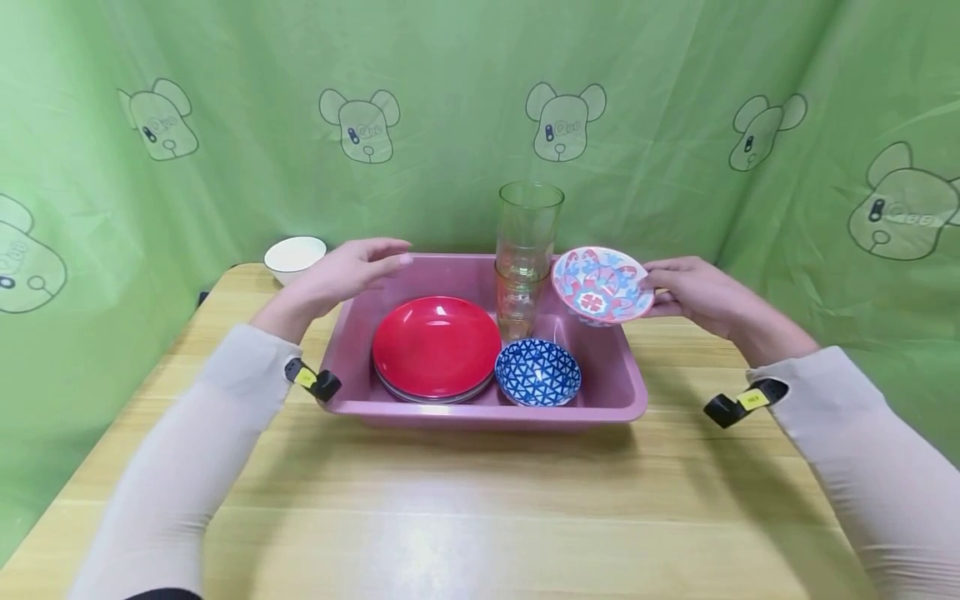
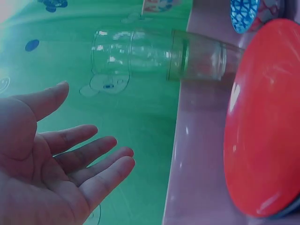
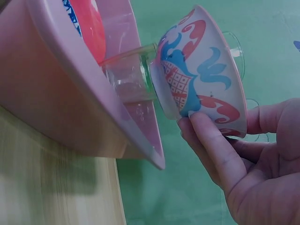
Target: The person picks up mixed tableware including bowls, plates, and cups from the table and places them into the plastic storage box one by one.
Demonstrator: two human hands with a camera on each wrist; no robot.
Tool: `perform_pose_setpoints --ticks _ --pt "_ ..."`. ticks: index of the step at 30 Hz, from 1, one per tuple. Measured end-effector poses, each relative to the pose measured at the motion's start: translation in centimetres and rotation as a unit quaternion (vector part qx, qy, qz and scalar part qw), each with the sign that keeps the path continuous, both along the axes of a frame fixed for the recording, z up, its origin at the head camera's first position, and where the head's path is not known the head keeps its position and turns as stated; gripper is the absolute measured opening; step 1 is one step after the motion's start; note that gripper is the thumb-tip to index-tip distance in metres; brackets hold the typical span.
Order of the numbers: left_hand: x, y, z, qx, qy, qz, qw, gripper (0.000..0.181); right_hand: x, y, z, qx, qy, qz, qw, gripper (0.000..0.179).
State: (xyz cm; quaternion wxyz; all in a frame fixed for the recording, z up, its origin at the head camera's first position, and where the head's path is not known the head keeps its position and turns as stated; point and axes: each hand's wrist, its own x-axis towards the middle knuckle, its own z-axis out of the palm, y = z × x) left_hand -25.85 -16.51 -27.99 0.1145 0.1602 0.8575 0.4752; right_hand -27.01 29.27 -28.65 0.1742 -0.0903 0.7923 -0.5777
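My right hand [image 1: 693, 292] pinches the rim of a patterned bowl [image 1: 603, 285] in pink, blue and white, holding it tilted above the right side of a pink plastic basin [image 1: 480, 414]. In the right wrist view, fingers support the bowl's [image 3: 201, 70] outer wall and the thumb lies at its rim. My left hand [image 1: 348, 271] hovers over the basin's left edge, fingers loosely extended, holding nothing. Inside the basin sit a stack of plates with a red one [image 1: 437, 346] on top, a blue-and-white bowl [image 1: 537, 372], and a tall stack of clear glasses [image 1: 528, 242].
A white bowl [image 1: 295, 257] with a dark rim stands on the wooden table [image 1: 450, 508], behind my left forearm. Green curtains [image 1: 465, 67] printed with bear heads hang close behind the basin and along both sides.
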Motion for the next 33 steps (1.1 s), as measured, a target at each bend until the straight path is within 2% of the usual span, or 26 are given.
perform_pose_setpoints --ticks 3,10,15,17,22,27,33 --pt "-0.1 1.1 0.2 0.012 -0.006 -0.012 0.9998 0.059 0.1 -0.5 0.1 0.007 0.003 0.008 0.9999 0.050" --pt "-0.8 3.9 0.4 -0.004 0.001 -0.042 0.9991 0.057 0.1 -1.6 0.5 0.030 0.005 0.030 0.9991 0.052" --pt "-1.2 5.7 0.4 -0.004 -0.013 -0.053 0.9985 0.059 0.0 -2.3 0.7 0.041 0.003 0.046 0.9981 0.052" --pt "-1.3 6.3 0.4 0.006 -0.030 -0.053 0.9981 0.059 0.0 -2.6 0.7 0.047 0.001 0.051 0.9976 0.052" --pt "-1.8 7.5 0.1 0.035 -0.059 -0.062 0.9957 0.053 0.0 -3.4 0.7 0.053 -0.004 0.068 0.9963 0.051" --pt "-2.2 8.7 -0.4 0.034 -0.063 -0.083 0.9940 0.052 -0.1 -4.1 0.5 0.050 -0.012 0.079 0.9955 0.051" --pt "-2.7 10.0 -1.2 0.049 -0.085 -0.096 0.9905 0.053 -0.4 -4.8 0.5 0.045 -0.022 0.086 0.9950 0.053"
